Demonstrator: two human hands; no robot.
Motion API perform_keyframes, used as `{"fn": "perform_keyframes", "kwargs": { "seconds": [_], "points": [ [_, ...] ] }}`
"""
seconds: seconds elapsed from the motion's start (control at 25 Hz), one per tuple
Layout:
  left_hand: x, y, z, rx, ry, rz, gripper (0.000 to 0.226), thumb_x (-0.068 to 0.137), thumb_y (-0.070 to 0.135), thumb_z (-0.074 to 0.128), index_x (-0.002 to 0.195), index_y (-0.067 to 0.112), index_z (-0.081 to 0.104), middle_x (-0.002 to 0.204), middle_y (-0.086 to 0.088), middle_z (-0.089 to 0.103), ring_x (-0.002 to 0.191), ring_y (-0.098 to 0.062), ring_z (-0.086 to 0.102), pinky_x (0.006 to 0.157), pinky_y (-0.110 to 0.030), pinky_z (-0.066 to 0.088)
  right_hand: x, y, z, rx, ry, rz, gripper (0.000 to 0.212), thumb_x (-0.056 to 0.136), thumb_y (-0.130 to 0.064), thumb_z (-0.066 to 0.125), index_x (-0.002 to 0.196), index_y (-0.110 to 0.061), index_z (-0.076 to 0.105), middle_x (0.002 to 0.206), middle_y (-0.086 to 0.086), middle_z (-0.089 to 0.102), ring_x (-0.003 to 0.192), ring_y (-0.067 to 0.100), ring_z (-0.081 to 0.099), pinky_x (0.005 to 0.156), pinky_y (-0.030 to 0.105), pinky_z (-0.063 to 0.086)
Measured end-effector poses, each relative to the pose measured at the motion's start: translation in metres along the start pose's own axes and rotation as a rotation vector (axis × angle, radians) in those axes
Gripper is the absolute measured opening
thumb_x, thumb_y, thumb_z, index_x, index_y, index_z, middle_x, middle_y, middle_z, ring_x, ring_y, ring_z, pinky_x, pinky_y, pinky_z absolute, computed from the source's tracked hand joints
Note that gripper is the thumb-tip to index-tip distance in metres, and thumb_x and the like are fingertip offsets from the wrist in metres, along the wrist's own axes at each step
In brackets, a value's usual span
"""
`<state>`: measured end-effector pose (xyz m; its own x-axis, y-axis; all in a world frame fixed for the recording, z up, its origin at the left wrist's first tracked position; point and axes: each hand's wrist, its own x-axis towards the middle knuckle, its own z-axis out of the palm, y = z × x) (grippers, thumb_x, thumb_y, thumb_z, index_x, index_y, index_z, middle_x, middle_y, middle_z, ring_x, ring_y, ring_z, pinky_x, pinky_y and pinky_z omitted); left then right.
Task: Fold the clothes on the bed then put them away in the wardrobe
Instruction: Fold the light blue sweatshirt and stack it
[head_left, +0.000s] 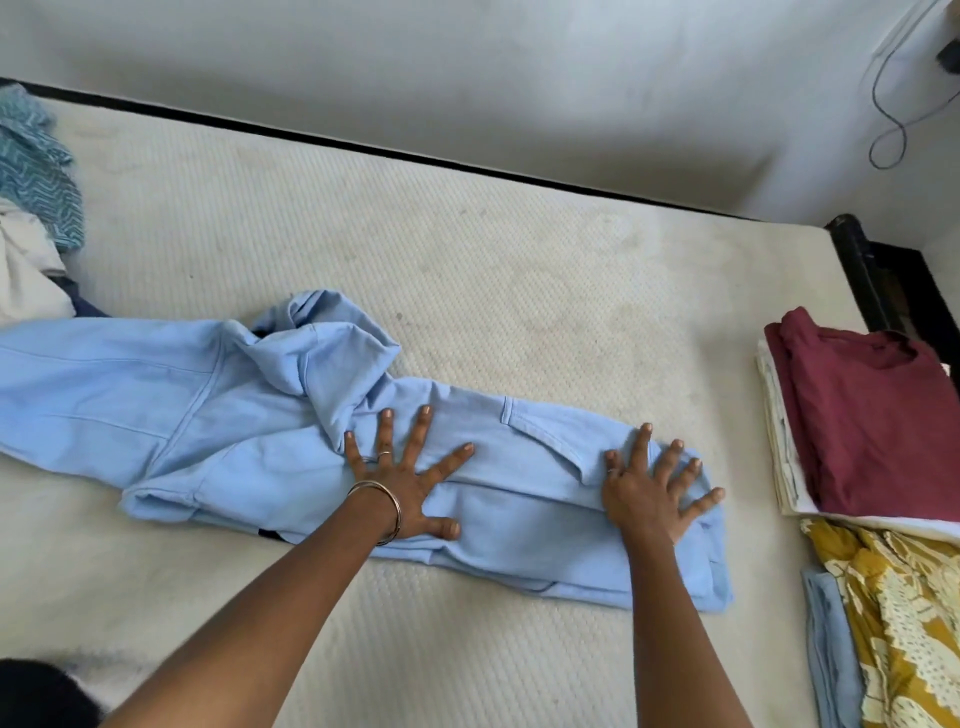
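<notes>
A light blue pair of trousers (218, 415) lies lengthwise across the white mattress (467, 260), partly folded, with one end bunched up near the middle. My left hand (408, 483) presses flat on the middle of the cloth with its fingers spread. At the garment's right end my right hand (654, 488) also lies flat with straight fingers. Neither hand grips the fabric.
A folded maroon shirt (872, 415) tops a cream stack at the right edge, with a yellow patterned cloth (904, 623) and a blue piece (831, 654) in front of it. Unfolded teal and white clothes (36, 197) lie at the far left. The wall runs behind the bed.
</notes>
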<state>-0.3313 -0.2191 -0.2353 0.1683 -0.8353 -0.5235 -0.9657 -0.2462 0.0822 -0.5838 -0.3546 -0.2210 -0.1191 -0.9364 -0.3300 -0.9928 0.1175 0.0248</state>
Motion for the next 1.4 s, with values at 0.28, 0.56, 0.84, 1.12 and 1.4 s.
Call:
{"fn": "perform_keyframes", "kwargs": {
  "seconds": [0.28,0.56,0.84,1.12,1.4],
  "points": [
    [-0.012,-0.017,-0.037,-0.089,-0.073,0.131,0.078,0.075,0.082,0.039,0.145,0.055,0.018,0.161,0.003,-0.007,0.146,-0.033,-0.004,0.109,-0.065,0.004,-0.061,-0.162,-0.024,0.559,-0.111,-0.773,0.060,0.088,-0.006,0.058,0.145,-0.003,0.040,0.143,0.018,0.048,0.131,0.036,0.045,0.107,0.037,0.032],
    [-0.028,-0.174,-0.118,-0.499,0.682,-0.099,0.041,0.079,0.016,0.070,0.118,0.008,0.064,0.114,-0.015,0.063,0.104,-0.036,0.059,0.090,-0.039,0.044,-0.057,-0.281,-0.052,0.016,-0.127,-0.839,0.036,0.084,-0.032,0.073,0.118,-0.026,0.062,0.127,0.000,0.050,0.125,0.030,0.040,0.096,0.043,0.033],
    [-0.030,-0.199,-0.144,-0.171,0.403,0.069,0.031,0.082,0.004,0.055,0.104,0.018,0.071,0.095,-0.006,0.069,0.096,-0.026,0.062,0.093,-0.036,0.041,-0.097,-0.272,-0.088,0.160,-0.096,-1.499,0.040,0.080,-0.033,0.068,0.113,-0.017,0.054,0.079,-0.009,0.061,0.076,0.023,0.064,0.077,0.039,0.043],
    [-0.055,-0.226,-0.130,-0.330,0.513,-0.009,0.023,0.070,-0.010,0.057,0.080,0.004,0.072,0.079,-0.014,0.067,0.080,-0.031,0.064,0.066,-0.032,0.044,-0.099,-0.274,-0.127,-0.751,0.158,-1.086,0.046,0.076,-0.058,0.072,0.111,-0.029,0.062,0.114,-0.007,0.063,0.126,0.017,0.039,0.105,0.046,0.019],
    [-0.033,-0.188,-0.142,0.182,0.314,-0.294,0.019,0.089,0.005,0.053,0.103,0.016,0.060,0.109,0.000,0.063,0.103,-0.022,0.060,0.082,-0.030,0.040,-0.141,-0.257,-0.156,-0.904,0.017,-0.778,0.043,0.073,-0.053,0.077,0.104,-0.026,0.065,0.080,-0.009,0.056,0.065,0.012,0.053,0.058,0.026,0.034]
  ]
}}
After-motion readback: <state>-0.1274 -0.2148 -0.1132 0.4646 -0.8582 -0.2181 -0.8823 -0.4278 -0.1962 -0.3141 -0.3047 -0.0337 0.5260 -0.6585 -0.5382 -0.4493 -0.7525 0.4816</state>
